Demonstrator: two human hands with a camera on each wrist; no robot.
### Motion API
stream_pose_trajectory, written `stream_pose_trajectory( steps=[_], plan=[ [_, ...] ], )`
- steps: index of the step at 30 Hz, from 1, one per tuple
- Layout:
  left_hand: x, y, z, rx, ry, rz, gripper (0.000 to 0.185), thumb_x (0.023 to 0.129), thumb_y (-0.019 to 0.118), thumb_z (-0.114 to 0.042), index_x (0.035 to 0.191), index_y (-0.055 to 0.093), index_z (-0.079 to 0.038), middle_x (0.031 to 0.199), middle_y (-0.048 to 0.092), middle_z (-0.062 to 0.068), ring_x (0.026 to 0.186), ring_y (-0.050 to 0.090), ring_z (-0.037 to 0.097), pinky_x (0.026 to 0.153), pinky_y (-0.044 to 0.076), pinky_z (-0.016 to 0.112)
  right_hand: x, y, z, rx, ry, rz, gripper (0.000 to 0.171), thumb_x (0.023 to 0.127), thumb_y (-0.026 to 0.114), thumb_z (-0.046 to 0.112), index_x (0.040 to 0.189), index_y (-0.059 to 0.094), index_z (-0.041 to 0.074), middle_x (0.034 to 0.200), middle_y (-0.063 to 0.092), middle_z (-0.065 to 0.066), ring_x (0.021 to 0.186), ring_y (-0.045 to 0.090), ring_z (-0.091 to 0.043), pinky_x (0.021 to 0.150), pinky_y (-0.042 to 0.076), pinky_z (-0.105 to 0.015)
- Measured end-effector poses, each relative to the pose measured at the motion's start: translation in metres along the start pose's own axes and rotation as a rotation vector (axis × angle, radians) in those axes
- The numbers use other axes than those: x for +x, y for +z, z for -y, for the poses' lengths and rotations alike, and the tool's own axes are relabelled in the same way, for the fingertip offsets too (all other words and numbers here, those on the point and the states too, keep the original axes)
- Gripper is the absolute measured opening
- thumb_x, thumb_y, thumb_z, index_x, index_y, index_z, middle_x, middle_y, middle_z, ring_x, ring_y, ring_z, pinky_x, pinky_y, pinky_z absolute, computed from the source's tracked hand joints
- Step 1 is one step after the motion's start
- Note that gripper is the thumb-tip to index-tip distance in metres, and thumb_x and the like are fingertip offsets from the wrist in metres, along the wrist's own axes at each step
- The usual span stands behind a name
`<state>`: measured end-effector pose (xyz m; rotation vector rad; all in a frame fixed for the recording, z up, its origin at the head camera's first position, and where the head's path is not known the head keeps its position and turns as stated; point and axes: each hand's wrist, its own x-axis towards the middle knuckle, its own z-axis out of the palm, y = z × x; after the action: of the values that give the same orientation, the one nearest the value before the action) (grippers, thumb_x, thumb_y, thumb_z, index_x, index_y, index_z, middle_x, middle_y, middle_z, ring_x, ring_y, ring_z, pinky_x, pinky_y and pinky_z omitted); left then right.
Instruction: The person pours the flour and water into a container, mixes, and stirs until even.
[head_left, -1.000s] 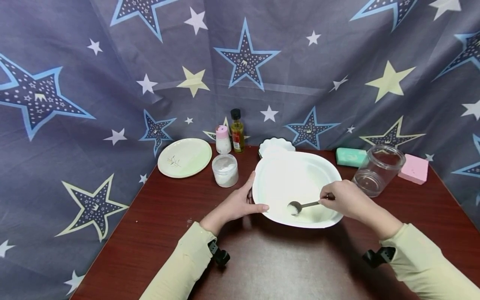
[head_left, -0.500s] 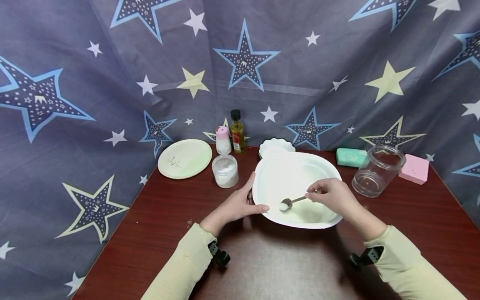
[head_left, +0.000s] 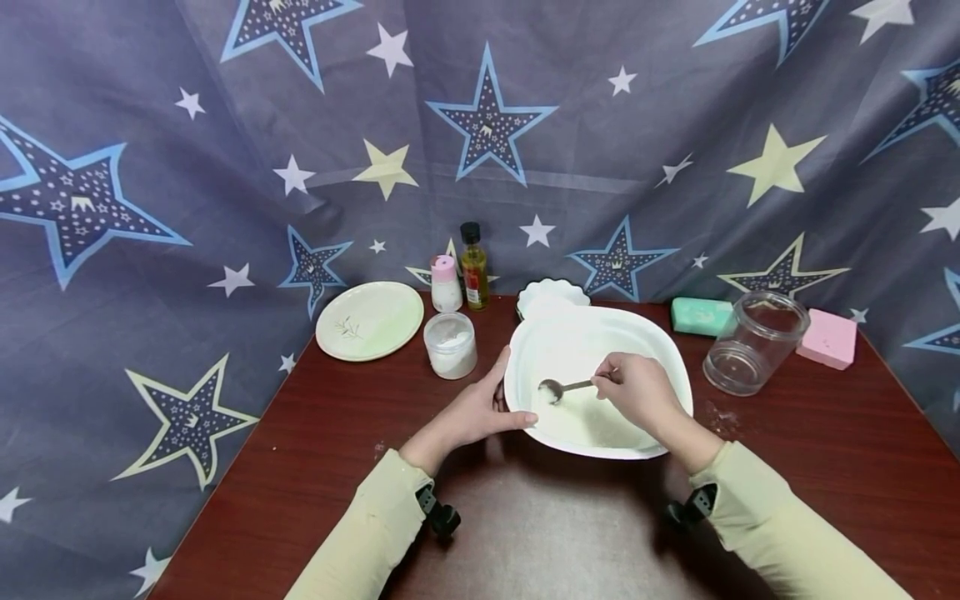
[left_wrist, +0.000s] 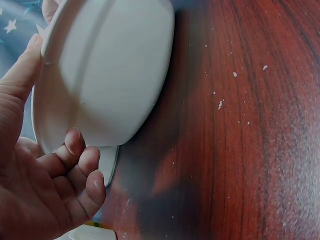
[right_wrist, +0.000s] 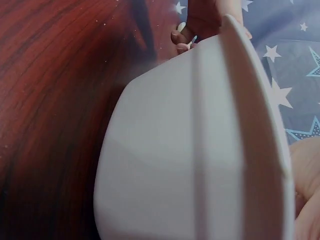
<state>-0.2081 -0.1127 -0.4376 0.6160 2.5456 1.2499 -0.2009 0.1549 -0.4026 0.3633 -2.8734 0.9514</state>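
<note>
A white oval basin (head_left: 677, 375) sits on the table, with pale, powdery contents inside. My left hand (head_left: 471, 413) grips its left rim, thumb over the edge and fingers beneath; the left wrist view has these fingers (left_wrist: 75, 141) bent by the basin's outer wall (left_wrist: 120, 75). Between the thumb and fingers of my right hand (head_left: 639, 393) is the handle of a small dark spoon (head_left: 553, 392). The spoon's bowl is low inside the basin, with some white powder in it. In the right wrist view the basin wall (right_wrist: 155, 150) hides the spoon and most of the right hand (right_wrist: 306, 187).
Left of the basin stand a jar of white powder (head_left: 451, 358), a pink-capped shaker (head_left: 446, 292), an oil bottle (head_left: 475, 271) and a plate (head_left: 371, 321). A scalloped dish (head_left: 552, 293) is behind. At right are a clear jar (head_left: 753, 346), a green block (head_left: 701, 317) and a pink block (head_left: 827, 339).
My right hand has moved left across the basin with the spoon, and the white heap in the spoon's bowl looks smaller. The left hand and basin have stayed in place.
</note>
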Motion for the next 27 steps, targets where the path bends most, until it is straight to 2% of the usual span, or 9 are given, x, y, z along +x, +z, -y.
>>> stream_pose_trajectory(
  steps=[6,11,18,23,27],
  plan=[
    [-0.001,0.0,0.0,-0.001,-0.009,0.001,0.111,0.081,0.078,-0.045,0.158,0.003,-0.019,0.09,0.056,0.003,0.081,0.053,0.014,0.076,0.043,0.029,0.007,-0.003,-0.006,-0.025,0.059,-0.028,0.008,0.089,0.064,0.009,0.081,0.068,0.008,0.062,0.066,0.004,0.058,0.057,-0.013,0.059,0.04,-0.032],
    [-0.001,0.0,-0.001,-0.021,-0.008,0.005,0.111,0.081,0.078,-0.044,0.158,0.003,-0.018,0.094,0.057,0.002,0.081,0.053,0.014,0.076,0.043,0.029,0.006,-0.014,-0.014,-0.08,0.067,-0.066,0.008,0.087,0.064,0.009,0.081,0.069,0.01,0.058,0.064,0.006,0.057,0.056,-0.014,0.06,0.039,-0.033],
    [0.0,-0.001,-0.002,-0.02,0.001,0.006,0.112,0.081,0.078,-0.043,0.158,0.003,-0.016,0.094,0.057,0.003,0.081,0.053,0.014,0.074,0.044,0.028,0.0,-0.033,-0.02,-0.165,0.1,-0.055,0.008,0.086,0.064,0.01,0.082,0.071,0.01,0.059,0.061,0.005,0.058,0.054,-0.02,0.058,0.038,-0.035],
    [-0.001,-0.001,-0.002,-0.024,-0.007,0.01,0.111,0.081,0.078,-0.044,0.158,0.002,-0.017,0.096,0.057,0.002,0.082,0.053,0.014,0.076,0.043,0.028,-0.005,-0.043,-0.024,-0.175,0.124,-0.051,0.007,0.084,0.065,0.01,0.081,0.071,0.008,0.063,0.061,0.0,0.06,0.053,-0.022,0.056,0.038,-0.035],
    [-0.001,0.0,-0.001,-0.032,-0.009,0.014,0.111,0.081,0.078,-0.044,0.158,0.002,-0.019,0.104,0.057,0.003,0.084,0.053,0.015,0.078,0.043,0.029,-0.009,-0.05,-0.031,-0.147,0.163,-0.02,0.01,0.085,0.064,0.011,0.082,0.072,0.006,0.063,0.063,0.002,0.06,0.055,-0.019,0.058,0.039,-0.034]
  ],
)
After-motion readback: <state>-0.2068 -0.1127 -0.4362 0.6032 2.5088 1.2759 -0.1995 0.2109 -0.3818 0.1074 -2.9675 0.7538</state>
